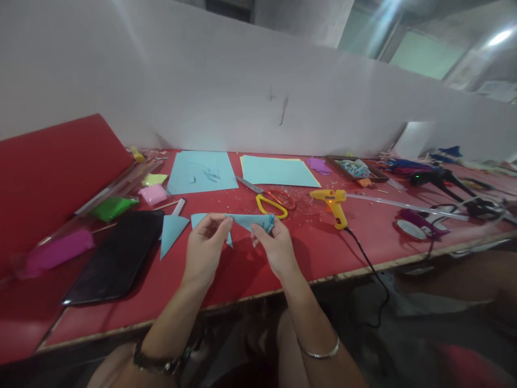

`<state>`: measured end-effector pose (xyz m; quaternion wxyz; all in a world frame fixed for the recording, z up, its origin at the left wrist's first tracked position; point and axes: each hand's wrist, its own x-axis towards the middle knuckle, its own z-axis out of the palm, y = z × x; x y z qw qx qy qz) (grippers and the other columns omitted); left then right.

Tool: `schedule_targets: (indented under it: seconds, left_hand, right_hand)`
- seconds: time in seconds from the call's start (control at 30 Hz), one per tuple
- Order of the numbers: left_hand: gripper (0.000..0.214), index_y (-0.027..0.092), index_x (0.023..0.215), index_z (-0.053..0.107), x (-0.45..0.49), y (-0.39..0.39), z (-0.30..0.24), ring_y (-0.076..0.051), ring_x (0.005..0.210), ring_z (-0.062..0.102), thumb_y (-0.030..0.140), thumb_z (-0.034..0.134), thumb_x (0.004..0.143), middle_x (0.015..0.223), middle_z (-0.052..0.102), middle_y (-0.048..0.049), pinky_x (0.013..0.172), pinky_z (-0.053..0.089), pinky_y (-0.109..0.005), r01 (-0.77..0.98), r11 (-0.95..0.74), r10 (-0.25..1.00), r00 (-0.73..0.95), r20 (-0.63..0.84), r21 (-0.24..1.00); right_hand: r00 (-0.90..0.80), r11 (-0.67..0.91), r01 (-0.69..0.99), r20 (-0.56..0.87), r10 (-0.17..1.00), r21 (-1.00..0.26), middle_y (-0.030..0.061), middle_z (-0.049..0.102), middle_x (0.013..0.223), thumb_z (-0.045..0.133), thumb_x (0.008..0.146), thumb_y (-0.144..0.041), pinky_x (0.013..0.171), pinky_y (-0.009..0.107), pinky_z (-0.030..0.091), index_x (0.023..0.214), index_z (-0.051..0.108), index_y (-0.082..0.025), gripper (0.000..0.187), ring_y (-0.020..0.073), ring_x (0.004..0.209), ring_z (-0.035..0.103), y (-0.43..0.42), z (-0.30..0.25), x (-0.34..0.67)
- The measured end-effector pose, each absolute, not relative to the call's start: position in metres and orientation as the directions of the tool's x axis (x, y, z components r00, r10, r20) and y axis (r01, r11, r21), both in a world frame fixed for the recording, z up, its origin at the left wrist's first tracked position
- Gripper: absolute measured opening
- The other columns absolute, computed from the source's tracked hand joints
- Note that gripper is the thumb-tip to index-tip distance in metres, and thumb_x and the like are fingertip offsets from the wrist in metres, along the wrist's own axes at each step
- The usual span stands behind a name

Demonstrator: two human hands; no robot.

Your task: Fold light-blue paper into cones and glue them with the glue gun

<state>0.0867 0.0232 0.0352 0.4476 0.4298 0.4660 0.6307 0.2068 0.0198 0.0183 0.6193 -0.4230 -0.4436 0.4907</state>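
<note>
Nearest us, below the grip, a dark, knobbly bracelet (157, 364) sits at left and a smooth, silvery bangle (319, 355) at right. Left of the grip we see a flat black slab (115, 256) with rounded corners, then a crisp, pointed paper triangle (173, 231). Our left hand (207, 242) pinches one end of the folded blue paper (247, 220), stretched between our hands; our right hand (274, 240) closes on its bunched, layered end, whose folds we cannot make out. Another paper piece (196, 218) is partly hidden behind our left fingers. Just beyond the grip lie metal-bladed scissors (271, 207); rightward, a yellow plastic glue gun (334, 206), its black cord (369, 267) dropping past the table edge (323, 279).
</note>
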Motion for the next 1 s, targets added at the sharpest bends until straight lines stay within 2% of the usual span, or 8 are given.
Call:
schedule_targets:
  seconds: [0.23, 0.6, 1.0]
  left_hand:
    - [0.012, 0.018, 0.064, 0.056, 0.0852, 0.0248, 0.0333, -0.005, 0.051, 0.038, 0.027, 0.064, 0.063, 0.056, 0.045, 0.0066, 0.051, 0.032, -0.017, -0.270, -0.153, 0.975, -0.198, 0.100, 0.951]
    - [0.011, 0.019, 0.060, 0.051, 0.0851, 0.0235, 0.0363, -0.007, 0.052, 0.039, 0.025, 0.060, 0.064, 0.053, 0.042, 0.0055, 0.048, 0.032, -0.016, -0.240, -0.147, 0.973, -0.212, 0.096, 0.960]
    - [0.016, 0.017, 0.062, 0.051, 0.0875, 0.0235, 0.0352, -0.004, 0.048, 0.034, 0.028, 0.062, 0.065, 0.054, 0.042, 0.0066, 0.046, 0.029, -0.016, -0.315, -0.102, 0.979, -0.200, 0.038, 0.944]
  right_hand:
    - [0.133, 0.171, -0.224, 0.144, 0.981, -0.959, -0.0064, 0.054, 0.054, 0.062, 0.068, -0.031, 0.049, 0.020, 0.040, 0.070, 0.050, -0.018, 0.018, 0.0061, 0.044, 0.047, 0.0193, 0.0189, 0.2058]
    - [0.114, 0.176, -0.206, 0.155, 0.981, -0.963, -0.0062, 0.054, 0.054, 0.062, 0.069, -0.030, 0.050, 0.020, 0.041, 0.069, 0.049, -0.018, 0.017, 0.0061, 0.045, 0.048, 0.0188, 0.0192, 0.2062]
    - [0.130, 0.198, -0.208, 0.174, 0.976, -0.958, -0.0066, 0.054, 0.054, 0.062, 0.070, -0.029, 0.051, 0.020, 0.041, 0.068, 0.049, -0.018, 0.016, 0.0060, 0.046, 0.048, 0.0183, 0.0183, 0.2070]
